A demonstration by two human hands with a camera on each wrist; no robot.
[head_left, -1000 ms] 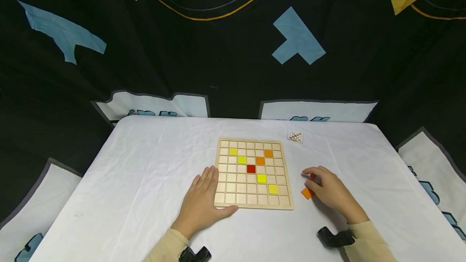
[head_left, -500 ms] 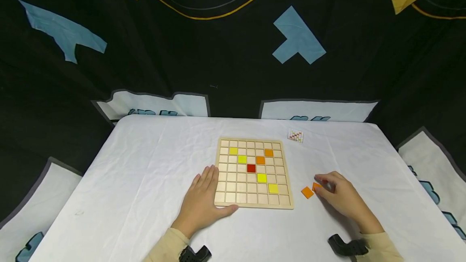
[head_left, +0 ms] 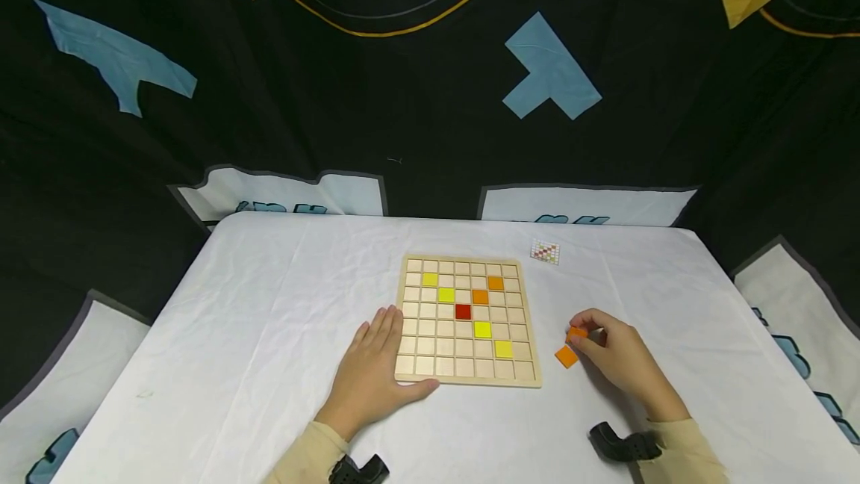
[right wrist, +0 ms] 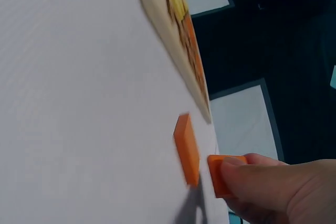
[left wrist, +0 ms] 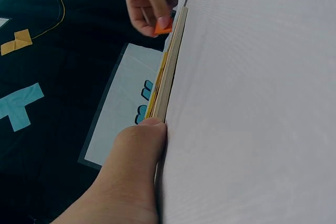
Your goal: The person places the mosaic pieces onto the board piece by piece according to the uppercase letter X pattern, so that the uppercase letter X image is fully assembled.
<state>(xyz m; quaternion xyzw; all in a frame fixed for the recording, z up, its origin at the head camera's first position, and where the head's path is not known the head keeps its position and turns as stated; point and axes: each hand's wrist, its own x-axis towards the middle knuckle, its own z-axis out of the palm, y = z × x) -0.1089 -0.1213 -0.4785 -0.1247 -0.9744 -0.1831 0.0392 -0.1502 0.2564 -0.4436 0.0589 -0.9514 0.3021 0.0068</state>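
A wooden grid board [head_left: 466, 320] lies on the white table, with yellow, orange and red tiles set in some cells. My left hand [head_left: 376, 372] rests flat on the cloth with its fingers against the board's near left corner [left wrist: 160, 114]. My right hand [head_left: 614, 357] is to the right of the board and pinches a small orange tile [head_left: 576, 334] [right wrist: 223, 174] just above the cloth. A second orange tile [head_left: 566, 356] [right wrist: 187, 148] lies on the cloth right beside it. In the left wrist view the right hand [left wrist: 149, 1] shows far off with the held orange tile [left wrist: 163, 26].
A small patterned card [head_left: 545, 252] lies beyond the board's far right corner. The white tablecloth [head_left: 269, 305] runs to the table edges, with a black printed backdrop [head_left: 403, 95] behind. Black wrist mounts [head_left: 618, 443] sit near the front edge.
My right hand drew right off the loose tiles, then came back left and lifted one orange tile in a pinch. The left hand and board stayed still.
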